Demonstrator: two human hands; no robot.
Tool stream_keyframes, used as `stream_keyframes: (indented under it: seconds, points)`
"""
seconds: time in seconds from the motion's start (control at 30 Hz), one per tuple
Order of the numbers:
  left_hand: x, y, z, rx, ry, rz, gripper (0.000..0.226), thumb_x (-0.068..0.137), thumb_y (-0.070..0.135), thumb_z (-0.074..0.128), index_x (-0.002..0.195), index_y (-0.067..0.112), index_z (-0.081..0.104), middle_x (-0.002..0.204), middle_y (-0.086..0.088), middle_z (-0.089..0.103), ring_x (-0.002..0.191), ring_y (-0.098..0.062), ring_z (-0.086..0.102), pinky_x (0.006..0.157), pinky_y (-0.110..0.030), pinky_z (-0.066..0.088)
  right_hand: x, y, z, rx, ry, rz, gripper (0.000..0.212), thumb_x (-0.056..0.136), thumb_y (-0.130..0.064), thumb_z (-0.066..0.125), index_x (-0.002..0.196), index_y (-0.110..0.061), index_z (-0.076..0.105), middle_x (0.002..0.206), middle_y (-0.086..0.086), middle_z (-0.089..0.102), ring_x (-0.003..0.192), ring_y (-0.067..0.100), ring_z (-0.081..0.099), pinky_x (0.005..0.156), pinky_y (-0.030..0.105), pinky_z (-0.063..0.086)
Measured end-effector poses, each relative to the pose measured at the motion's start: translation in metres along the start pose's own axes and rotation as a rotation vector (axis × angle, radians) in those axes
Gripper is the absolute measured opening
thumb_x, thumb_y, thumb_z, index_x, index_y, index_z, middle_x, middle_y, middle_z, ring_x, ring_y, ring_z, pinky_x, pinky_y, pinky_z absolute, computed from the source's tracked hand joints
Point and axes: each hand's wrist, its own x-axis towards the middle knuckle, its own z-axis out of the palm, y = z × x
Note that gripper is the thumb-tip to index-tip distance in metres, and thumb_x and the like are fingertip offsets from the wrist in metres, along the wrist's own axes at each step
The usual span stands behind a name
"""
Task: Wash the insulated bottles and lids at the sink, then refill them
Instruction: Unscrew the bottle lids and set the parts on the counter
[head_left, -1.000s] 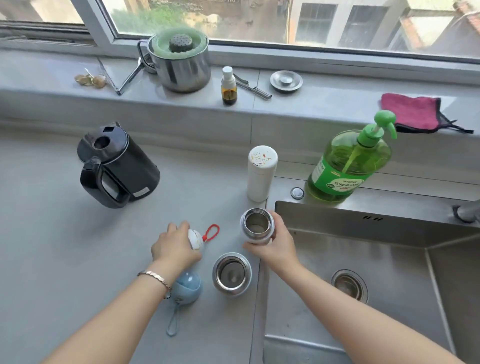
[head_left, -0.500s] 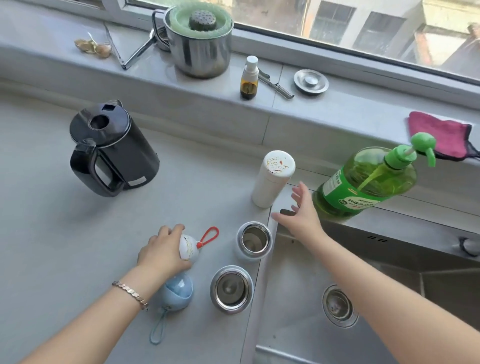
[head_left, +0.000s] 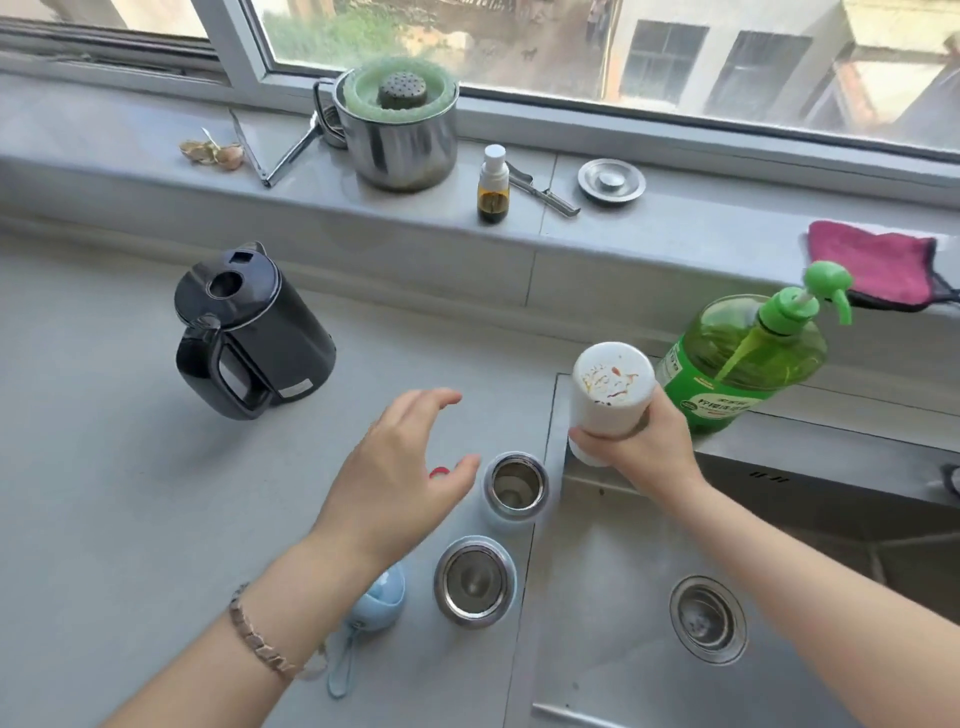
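My right hand (head_left: 641, 449) is clamped round the lower part of the white insulated bottle (head_left: 612, 397), thumb on its left side and fingers curled round the right. I hold it at the back-left corner of the sink (head_left: 613, 670). The bottle leans slightly toward me with its patterned cap on. The hand hides its base, so I cannot tell whether it rests on the rim or is clear of it. The green dish-soap pump bottle (head_left: 743, 358) stands just behind it on the sink ledge.

My left hand (head_left: 400, 483) hangs above the counter (head_left: 104, 493), fingers straight and spread, holding nothing. A bit of red loop (head_left: 439, 472) shows beneath it; what it is fastened to is hidden.

Two uncapped bottles stand upright on the counter along the sink's left edge, showing their steel insides. The farther open bottle (head_left: 514, 488) is just beside my left fingertips, and the nearer open bottle (head_left: 475, 582) stands closer to me. The blue lid (head_left: 382, 597) lies just left of the nearer one, partly under my wrist, and its strap (head_left: 340, 670) trails toward me.

A black electric kettle (head_left: 249, 332) sits well apart at the far left. On the windowsill (head_left: 130, 176) are a steel pot (head_left: 400, 150), a small white-capped bottle (head_left: 492, 184), a round metal sink stopper (head_left: 611, 181) and a pink cloth (head_left: 878, 262).
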Motion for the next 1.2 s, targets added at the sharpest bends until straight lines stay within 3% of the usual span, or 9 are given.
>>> stream_keyframes:
  seconds: [0.13, 0.27, 0.43, 0.6, 0.73, 0.8, 0.9, 1.0, 1.2]
  points:
    - [-0.02, 0.071, 0.012, -0.25, -0.294, 0.24, 0.074, 0.063, 0.052, 0.07, 0.127, 0.047, 0.034, 0.128, 0.033, 0.039, 0.12, 0.016, 0.035, 0.094, -0.002, 0.03, -0.07, -0.011, -0.066, -0.131, -0.22, -0.146, 0.067, 0.048, -0.028, 0.083, 0.104, -0.048, 0.053, 0.097, -0.019, 0.061, 0.09, -0.002, 0.059, 0.075, 0.008, 0.043]
    - [-0.056, 0.116, 0.058, -0.432, -0.557, 0.374, 0.089, 0.063, 0.028, 0.084, 0.137, 0.036, 0.036, 0.138, 0.024, 0.039, 0.129, 0.008, 0.034, 0.103, -0.006, 0.026, -0.142, -0.008, -0.111, -0.125, -0.277, -0.103, 0.07, 0.045, -0.031, 0.078, 0.107, -0.05, 0.051, 0.1, -0.019, 0.061, 0.085, 0.003, 0.062, 0.07, 0.011, 0.044]
    - [-0.108, 0.145, 0.117, -0.48, -0.362, 0.257, 0.065, 0.048, 0.043, 0.083, 0.107, 0.039, 0.059, 0.113, 0.023, 0.056, 0.103, 0.002, 0.056, 0.087, -0.009, 0.041, -0.208, 0.031, -0.143, -0.181, -0.161, 0.002, 0.072, 0.043, -0.03, 0.075, 0.106, -0.054, 0.05, 0.099, -0.021, 0.064, 0.083, 0.008, 0.063, 0.07, 0.027, 0.053]
    - [-0.152, 0.176, 0.144, -0.126, -0.386, 0.149, 0.097, 0.039, 0.075, 0.064, 0.124, 0.054, 0.023, 0.11, 0.032, 0.033, 0.109, 0.01, 0.035, 0.093, -0.011, 0.031, -0.245, 0.057, -0.165, -0.309, -0.128, -0.016, 0.069, 0.043, -0.047, 0.073, 0.103, -0.064, 0.041, 0.109, -0.03, 0.053, 0.088, 0.0, 0.057, 0.073, 0.02, 0.049]
    - [-0.161, 0.179, 0.135, -0.115, -0.666, 0.346, 0.081, 0.068, 0.029, 0.071, 0.128, 0.056, 0.024, 0.134, 0.034, 0.022, 0.126, 0.009, 0.025, 0.102, -0.018, 0.035, -0.256, 0.066, -0.187, -0.415, -0.231, -0.051, 0.073, 0.045, -0.043, 0.068, 0.109, -0.061, 0.037, 0.111, -0.038, 0.048, 0.086, -0.001, 0.056, 0.07, 0.015, 0.044]
    - [-0.167, 0.183, 0.134, -0.008, -0.558, 0.37, 0.069, 0.069, 0.038, 0.072, 0.127, 0.047, 0.036, 0.123, 0.028, 0.041, 0.113, 0.004, 0.042, 0.093, -0.024, 0.042, -0.259, 0.067, -0.194, -0.453, -0.275, -0.077, 0.075, 0.044, -0.044, 0.066, 0.111, -0.057, 0.033, 0.115, -0.039, 0.043, 0.092, -0.001, 0.052, 0.069, 0.012, 0.042]
    - [-0.18, 0.188, 0.14, 0.116, -0.48, 0.354, 0.087, 0.064, 0.059, 0.072, 0.134, 0.051, 0.021, 0.133, 0.022, 0.037, 0.112, 0.001, 0.043, 0.095, -0.023, 0.04, -0.261, 0.069, -0.202, -0.475, -0.307, -0.103, 0.076, 0.045, -0.047, 0.069, 0.112, -0.056, 0.034, 0.112, -0.037, 0.047, 0.093, -0.002, 0.051, 0.07, 0.009, 0.041]
    - [-0.189, 0.189, 0.144, 0.103, -0.495, 0.415, 0.076, 0.066, 0.039, 0.071, 0.124, 0.054, 0.024, 0.133, 0.021, 0.035, 0.111, -0.004, 0.043, 0.085, -0.028, 0.047, -0.262, 0.068, -0.205, -0.487, -0.327, -0.095, 0.071, 0.045, -0.048, 0.062, 0.112, -0.054, 0.038, 0.099, -0.034, 0.056, 0.089, -0.001, 0.053, 0.068, 0.009, 0.042]
    - [-0.202, 0.169, 0.139, 0.006, -0.269, -0.118, 0.06, 0.065, 0.056, 0.069, 0.116, 0.038, 0.042, 0.107, 0.019, 0.046, 0.092, -0.005, 0.051, 0.076, -0.021, 0.041, -0.251, 0.066, -0.209, -0.873, -0.442, -0.033, 0.055, 0.06, -0.042, 0.059, 0.112, -0.042, 0.044, 0.098, -0.015, 0.058, 0.091, 0.01, 0.055, 0.069, 0.025, 0.045]
